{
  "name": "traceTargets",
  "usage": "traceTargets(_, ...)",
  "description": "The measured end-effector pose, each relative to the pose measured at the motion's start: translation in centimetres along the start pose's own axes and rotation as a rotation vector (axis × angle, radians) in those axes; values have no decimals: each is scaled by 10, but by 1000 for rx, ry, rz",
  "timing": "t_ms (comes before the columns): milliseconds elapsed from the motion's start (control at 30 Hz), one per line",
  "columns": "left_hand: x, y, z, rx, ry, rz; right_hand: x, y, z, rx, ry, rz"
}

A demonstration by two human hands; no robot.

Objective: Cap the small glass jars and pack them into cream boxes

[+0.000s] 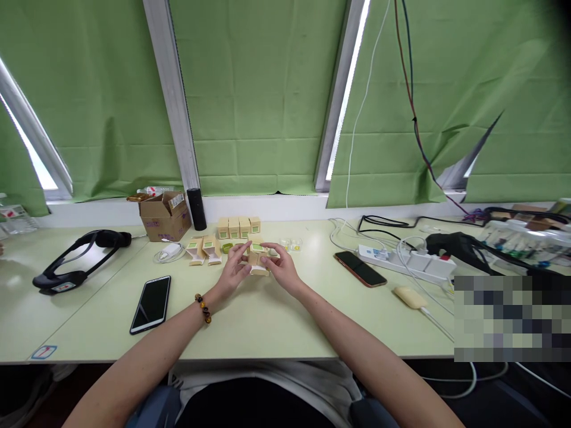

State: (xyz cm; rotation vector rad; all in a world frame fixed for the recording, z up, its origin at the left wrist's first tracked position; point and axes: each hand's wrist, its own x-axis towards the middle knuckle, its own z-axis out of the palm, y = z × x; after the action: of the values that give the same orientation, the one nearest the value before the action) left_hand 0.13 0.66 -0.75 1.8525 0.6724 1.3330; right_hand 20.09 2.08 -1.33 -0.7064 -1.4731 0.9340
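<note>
Between my two hands, above the pale table [267, 321], is a small kraft cardboard box [257, 261] with a green label. My left hand [233, 270] grips its left side, and a beaded bracelet [203, 308] circles that wrist. From the right, my right hand [282, 267] pinches the box, thumb on its front. Left of my hands stand two open kraft boxes [203, 251]. Behind is a row of several closed boxes [238, 227]. A small green item [227, 247] lies by my left fingers. Small clear containers [291, 244] with yellow bits sit beyond my right hand.
A white phone [151, 304] and a black headset [82, 258] lie on the left; a cardboard carton [165, 217] and black cylinder [197, 209] stand behind. On the right are another phone [360, 268], a power strip [405, 263], a cream power bank [409, 297] and loose cables.
</note>
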Motion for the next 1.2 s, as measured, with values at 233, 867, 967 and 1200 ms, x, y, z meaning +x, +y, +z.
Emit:
traceTargets(233,-1,-5,1,9,-59,-14,-1,-3,1,-15,18,3)
traceTargets(867,1,-7,5,-85,125,-56,-7,-7,1,43,-135,-45)
traceTargets(967,1,-10,4,-75,135,-52,-7,-7,2,63,-143,-43)
traceTargets(1200,2,-11,6,-34,167,-49,-8,-10,3,54,-148,-36)
